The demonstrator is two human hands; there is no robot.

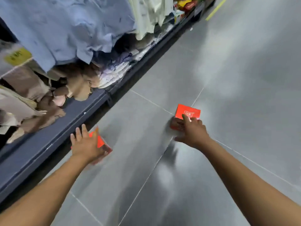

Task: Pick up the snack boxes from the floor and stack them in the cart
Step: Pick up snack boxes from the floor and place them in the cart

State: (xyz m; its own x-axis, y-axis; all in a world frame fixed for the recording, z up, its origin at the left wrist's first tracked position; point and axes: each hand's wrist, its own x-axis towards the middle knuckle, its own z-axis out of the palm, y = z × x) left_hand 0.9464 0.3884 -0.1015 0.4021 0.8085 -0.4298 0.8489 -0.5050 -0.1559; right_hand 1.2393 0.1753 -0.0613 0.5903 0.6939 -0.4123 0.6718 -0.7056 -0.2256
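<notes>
My view's mostly grey tiled floor (236,79), with a dark shelf base (68,121) of folded clothes (65,30) running past my left hand (84,145). That hand has its fingers spread straight over one red snack box (101,141), which lies tilted and blurry just under and right of the palm. The other red box (189,110) sits on the floor ahead of my right hand (193,132), forefinger laid on top; can't tell if it's gripping. White writing on that box, unreadable.
</notes>
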